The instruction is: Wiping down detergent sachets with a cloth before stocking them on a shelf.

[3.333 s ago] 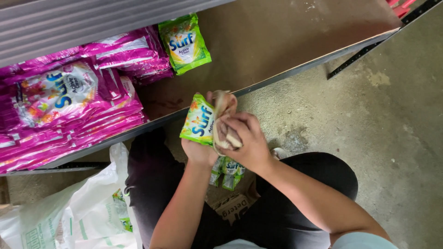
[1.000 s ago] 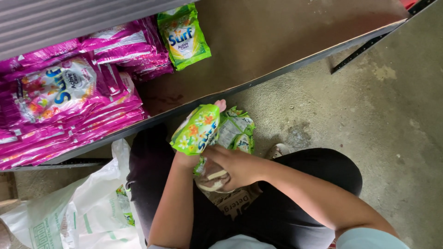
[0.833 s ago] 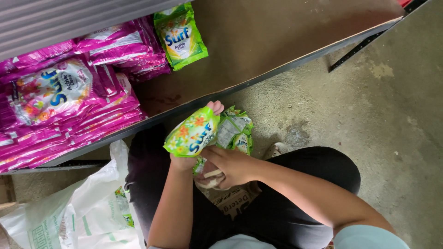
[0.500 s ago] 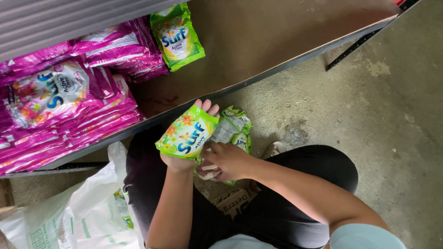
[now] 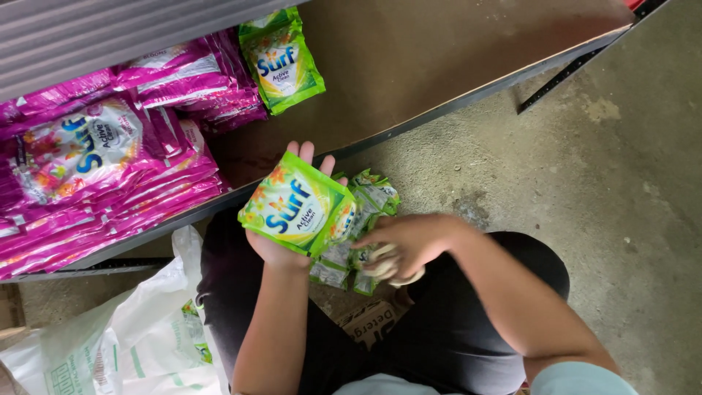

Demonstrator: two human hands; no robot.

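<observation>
A green sachet (image 5: 296,205) is held flat on the left hand (image 5: 281,245), palm up, fingers spread behind it with tips showing past the far edge. It sits just near of the shelf (image 5: 439,66) edge, above the lap.

The right hand (image 5: 406,245) is curled over a bundle of green sachets (image 5: 362,230) in the lap, fingers closed on what looks like a pale band; the exact pinch cannot be made out.

Handling judgement: the sachet is likely light and soft, with a glossy, slippery film and loose fill that shifts. It is best supported from below or pinched at a sealed edge, not squeezed mid-body.

One green sachet (image 5: 281,62) lies on the shelf at the far side, just right of stacked pink sachets (image 5: 110,168). A white bag (image 5: 124,344) sits on the floor at near left.
</observation>
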